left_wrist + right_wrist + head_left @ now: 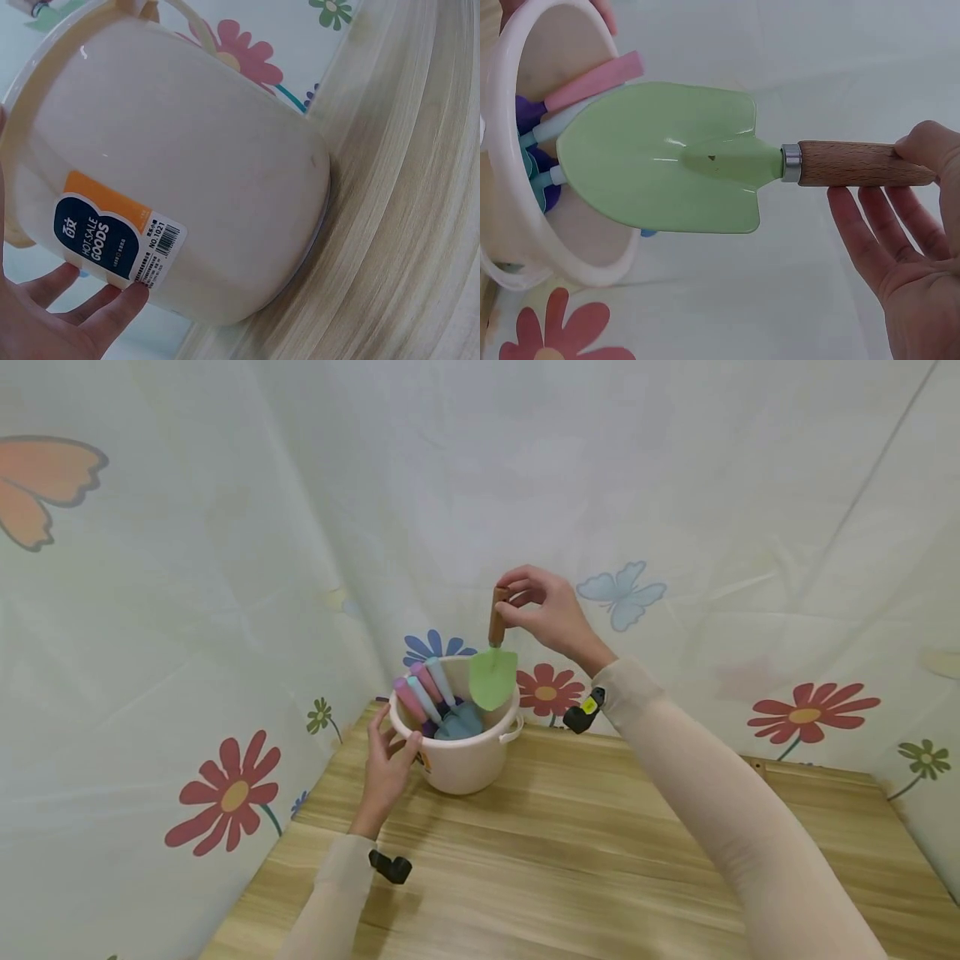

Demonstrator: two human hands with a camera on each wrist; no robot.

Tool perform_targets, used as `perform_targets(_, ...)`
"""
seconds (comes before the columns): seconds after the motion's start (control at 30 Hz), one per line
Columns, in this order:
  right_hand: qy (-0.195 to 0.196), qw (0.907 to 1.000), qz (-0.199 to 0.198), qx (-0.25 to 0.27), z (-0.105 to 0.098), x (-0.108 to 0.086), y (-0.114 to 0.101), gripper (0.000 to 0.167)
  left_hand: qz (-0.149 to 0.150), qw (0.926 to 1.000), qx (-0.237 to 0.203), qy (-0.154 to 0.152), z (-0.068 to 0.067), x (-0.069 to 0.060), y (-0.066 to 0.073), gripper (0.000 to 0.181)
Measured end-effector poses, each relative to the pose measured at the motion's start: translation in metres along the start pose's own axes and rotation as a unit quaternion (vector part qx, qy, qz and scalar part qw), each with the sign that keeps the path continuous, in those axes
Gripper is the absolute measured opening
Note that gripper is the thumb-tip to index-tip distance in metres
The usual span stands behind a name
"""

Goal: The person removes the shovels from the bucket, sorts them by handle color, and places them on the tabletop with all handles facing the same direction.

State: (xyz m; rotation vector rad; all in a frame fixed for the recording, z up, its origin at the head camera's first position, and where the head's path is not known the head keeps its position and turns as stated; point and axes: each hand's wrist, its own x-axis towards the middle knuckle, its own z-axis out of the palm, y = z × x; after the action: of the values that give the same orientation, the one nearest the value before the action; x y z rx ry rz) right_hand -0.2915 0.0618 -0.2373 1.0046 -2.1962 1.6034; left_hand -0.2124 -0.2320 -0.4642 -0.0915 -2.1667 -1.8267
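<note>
While left hand (386,777) rests on bucket (461,768), fingers apart, right hand (551,610) clamps trowel (492,681) by handle (497,625) between thumb and fingers. Trowel's blade-down at bucket mouth, can't tell if tip's inside. More tools (459,724) lean inside bucket.

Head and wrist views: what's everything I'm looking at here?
Tabletop: 1, brown wood-grain, beneath bucket
Bucket: 1, white, on tabletop
Sticker: 1, navy, orange and white, on bucket
Garden trowel: 1, green blade, brown wooden handle, at bucket's mouth
Tools: 4 visible handles, two pink, two pale blue, inside bucket
Sheeting: count unclear, whitish with printed flowers and butterflies, behind table
Wrist cameras: 2, black, one per wrist
Sleeves: 2, beige, on arms
Left hand: 1, bare, touching bucket
Right hand: 1, bare, holding trowel handle
</note>
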Motion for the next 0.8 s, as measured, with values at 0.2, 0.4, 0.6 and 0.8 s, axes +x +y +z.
perform_targets(0.2,0.008,0.9999,0.003,-0.01,-0.019,-0.01,0.0,0.03,-0.003,0.9999,0.014,-0.002,-0.001,-0.005,0.013,0.077)
perform_targets(0.4,0.01,0.9999,0.008,0.002,-0.036,-0.019,0.004,0.031,-0.007,0.9999,0.008,0.002,-0.002,0.002,-0.007,0.077)
perform_targets(0.6,0.009,0.9996,0.026,0.01,-0.055,-0.03,0.009,0.03,0.006,0.9998,0.014,0.011,-0.001,0.002,-0.015,0.075)
perform_targets(0.8,0.01,0.9989,0.042,-0.016,-0.075,-0.042,0.031,0.032,0.01,0.9998,0.015,0.011,-0.001,0.002,-0.014,0.074)
